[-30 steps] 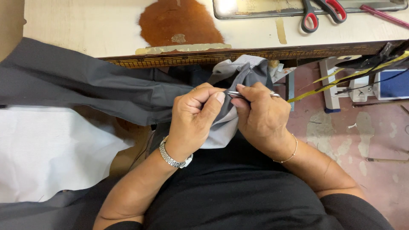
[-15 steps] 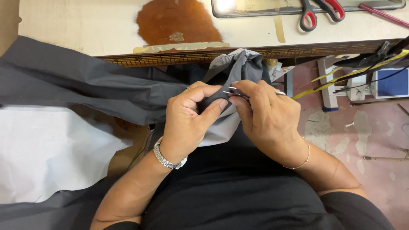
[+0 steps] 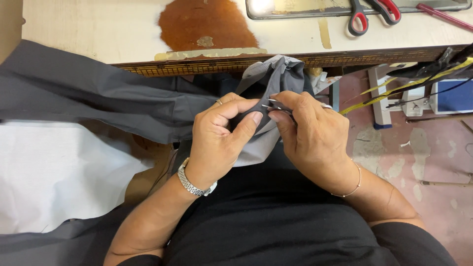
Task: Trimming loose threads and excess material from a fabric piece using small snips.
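Head view: worn wooden table [image 3: 98, 29] bearing red-handled scissors [image 3: 372, 12], above stained floor [image 3: 433, 162].

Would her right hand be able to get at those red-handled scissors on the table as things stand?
Probably yes, but not freely. The right hand is pinching a small metal tool against the grey fabric. The red-handled scissors lie uncovered on the table just beyond, with nothing between.
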